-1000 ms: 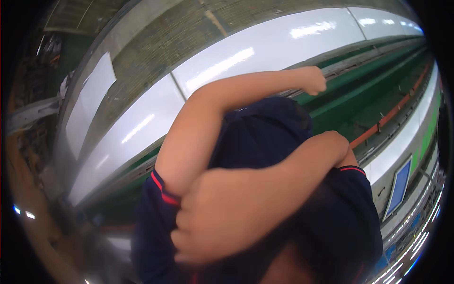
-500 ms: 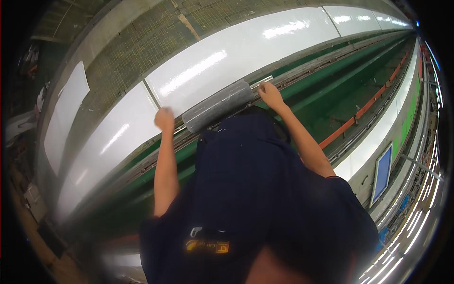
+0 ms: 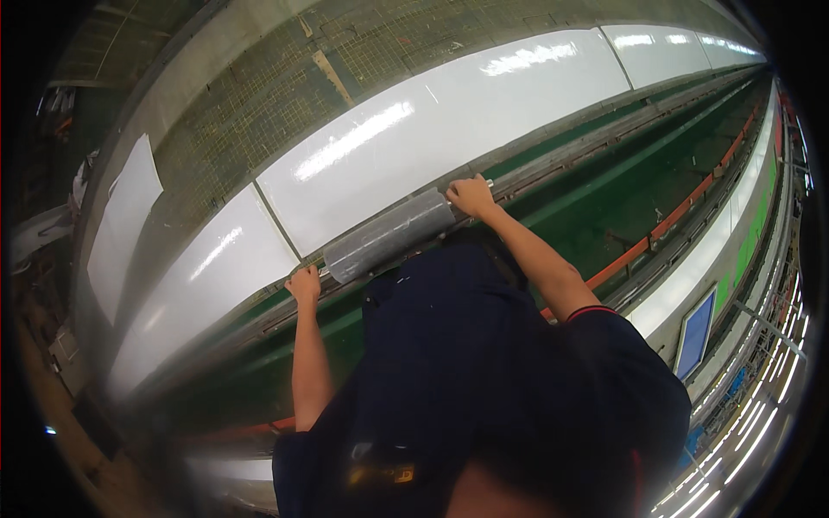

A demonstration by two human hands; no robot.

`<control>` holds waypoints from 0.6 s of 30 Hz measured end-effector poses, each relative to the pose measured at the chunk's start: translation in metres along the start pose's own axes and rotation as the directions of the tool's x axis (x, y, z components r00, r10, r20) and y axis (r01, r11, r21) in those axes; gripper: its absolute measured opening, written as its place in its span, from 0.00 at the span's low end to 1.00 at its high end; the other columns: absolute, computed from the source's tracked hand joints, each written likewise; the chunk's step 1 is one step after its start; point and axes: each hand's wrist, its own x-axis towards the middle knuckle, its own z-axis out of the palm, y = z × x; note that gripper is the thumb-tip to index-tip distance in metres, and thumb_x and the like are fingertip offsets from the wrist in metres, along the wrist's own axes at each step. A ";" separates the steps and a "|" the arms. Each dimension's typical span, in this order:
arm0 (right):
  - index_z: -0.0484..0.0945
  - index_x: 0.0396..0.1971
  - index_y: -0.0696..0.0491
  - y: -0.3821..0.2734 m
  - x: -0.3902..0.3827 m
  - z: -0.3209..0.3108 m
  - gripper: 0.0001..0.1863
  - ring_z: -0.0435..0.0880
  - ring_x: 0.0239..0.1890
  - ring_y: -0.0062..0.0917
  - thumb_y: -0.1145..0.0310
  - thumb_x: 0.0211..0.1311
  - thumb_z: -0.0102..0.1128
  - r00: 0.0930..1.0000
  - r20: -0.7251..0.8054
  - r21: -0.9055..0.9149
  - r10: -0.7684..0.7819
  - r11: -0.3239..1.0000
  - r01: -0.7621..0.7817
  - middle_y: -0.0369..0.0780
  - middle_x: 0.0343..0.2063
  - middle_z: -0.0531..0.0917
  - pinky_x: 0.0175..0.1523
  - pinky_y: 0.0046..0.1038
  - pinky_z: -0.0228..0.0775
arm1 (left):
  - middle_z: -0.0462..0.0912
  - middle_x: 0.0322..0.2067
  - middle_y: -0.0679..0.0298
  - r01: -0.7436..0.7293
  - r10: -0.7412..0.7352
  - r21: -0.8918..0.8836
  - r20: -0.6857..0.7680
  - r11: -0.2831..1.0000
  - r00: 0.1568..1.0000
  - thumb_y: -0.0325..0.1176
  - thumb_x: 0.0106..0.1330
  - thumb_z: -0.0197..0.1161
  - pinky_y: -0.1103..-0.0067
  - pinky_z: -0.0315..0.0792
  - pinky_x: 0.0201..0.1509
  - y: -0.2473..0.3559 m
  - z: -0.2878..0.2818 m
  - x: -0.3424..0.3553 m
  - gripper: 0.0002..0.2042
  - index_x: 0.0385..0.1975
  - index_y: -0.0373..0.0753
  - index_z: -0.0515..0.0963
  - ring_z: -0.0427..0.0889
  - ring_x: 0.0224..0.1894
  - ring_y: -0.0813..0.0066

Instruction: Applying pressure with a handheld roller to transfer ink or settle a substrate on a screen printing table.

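A grey cylindrical roller (image 3: 389, 235), wrapped in what looks like shiny film, lies slantwise in front of my torso. A metal shaft sticks out at both of its ends. My left hand (image 3: 302, 283) is closed around the shaft at the left end, close to the roller's edge. At the far right end my right hand (image 3: 471, 197) grips the shaft, and the bright metal tip (image 3: 490, 183) shows just past the fingers. Glossy white panels (image 3: 363, 173) lie flat right beyond the roller and both hands.
A narrow metal rail (image 3: 570, 175) runs beside the panels, with a green surface (image 3: 596, 203) nearer me. An orange bar (image 3: 665, 226) crosses at right. A loose white sheet (image 3: 125, 229) sits at far left, and a blue framed board (image 3: 696, 335) at right.
My left hand has come down from above the panel edge and closed on the shaft. My right hand has slid inward along the shaft, nearer the roller. The whole view has shifted slightly.
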 end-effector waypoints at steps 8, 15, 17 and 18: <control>0.87 0.28 0.51 0.122 0.021 -0.090 0.20 0.88 0.36 0.42 0.52 0.70 0.55 0.991 0.022 -0.133 0.129 0.983 -0.125 0.44 0.28 0.89 0.54 0.44 0.68 | 0.87 0.26 0.47 -0.120 0.127 -0.087 0.082 0.989 0.989 0.48 0.73 0.50 0.60 0.64 0.66 0.155 -0.007 -0.006 0.26 0.26 0.34 0.88 0.85 0.36 0.49; 0.84 0.25 0.51 0.222 0.064 -0.155 0.19 0.86 0.30 0.42 0.55 0.73 0.54 0.961 0.062 -0.194 0.268 0.948 -0.252 0.43 0.22 0.87 0.51 0.44 0.69 | 0.83 0.19 0.50 -0.173 0.169 -0.171 -0.041 0.970 0.985 0.44 0.69 0.56 0.60 0.68 0.58 0.289 0.011 0.014 0.23 0.18 0.34 0.85 0.82 0.30 0.50; 0.81 0.26 0.50 0.232 0.074 -0.147 0.16 0.83 0.27 0.41 0.59 0.73 0.54 0.956 -0.108 -0.278 0.274 0.914 -0.294 0.42 0.17 0.82 0.45 0.44 0.69 | 0.83 0.19 0.53 -0.251 0.219 -0.083 -0.279 0.964 0.935 0.39 0.67 0.59 0.59 0.69 0.54 0.300 0.021 0.032 0.18 0.18 0.37 0.85 0.80 0.31 0.52; 0.81 0.26 0.50 0.236 0.082 -0.148 0.16 0.83 0.27 0.41 0.59 0.73 0.54 0.957 -0.077 -0.290 0.281 0.912 -0.291 0.42 0.17 0.82 0.45 0.44 0.69 | 0.82 0.22 0.57 -0.260 0.202 -0.145 -0.327 0.955 0.923 0.37 0.66 0.57 0.60 0.69 0.50 0.314 0.013 0.043 0.14 0.21 0.39 0.83 0.79 0.33 0.53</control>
